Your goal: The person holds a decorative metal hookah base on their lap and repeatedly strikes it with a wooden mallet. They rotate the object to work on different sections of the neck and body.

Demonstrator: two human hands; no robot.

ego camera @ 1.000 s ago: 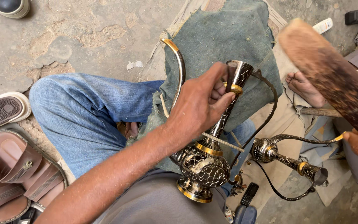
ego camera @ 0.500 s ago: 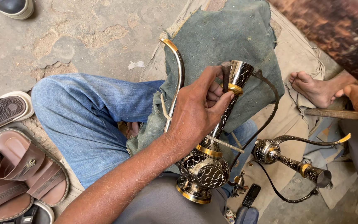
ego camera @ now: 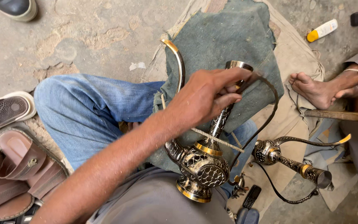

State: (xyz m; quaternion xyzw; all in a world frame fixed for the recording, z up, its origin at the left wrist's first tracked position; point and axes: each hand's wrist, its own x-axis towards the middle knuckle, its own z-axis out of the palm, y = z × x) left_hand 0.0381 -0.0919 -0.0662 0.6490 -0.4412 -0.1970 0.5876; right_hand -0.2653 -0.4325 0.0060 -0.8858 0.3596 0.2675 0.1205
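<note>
Left hand (ego camera: 206, 99) on the ornate metal jug (ego camera: 206, 159), fingers curled round the upper neck just under the flared mouth at 1 o'clock, grip closed but thumb side hidden so can't say how tight. Jug rests in the lap against the blue-jeaned leg (ego camera: 92, 112), base at 6 o'clock, long axis running up to approx 1 o'clock; curved gold-tipped spout (ego camera: 178, 62) arcs off to 11. A cord (ego camera: 218, 140) crosses the neck below the hand. Right hand not in shot, so left is the only one on it. Second jug (ego camera: 295, 159) lies on its side on the tan cloth (ego camera: 299, 54) at 4 o'clock, well apart. Green cloth (ego camera: 224, 41) behind at 12. Another person's bare foot (ego camera: 313, 89) at 3, sandals (ego camera: 13, 174) at 8
</note>
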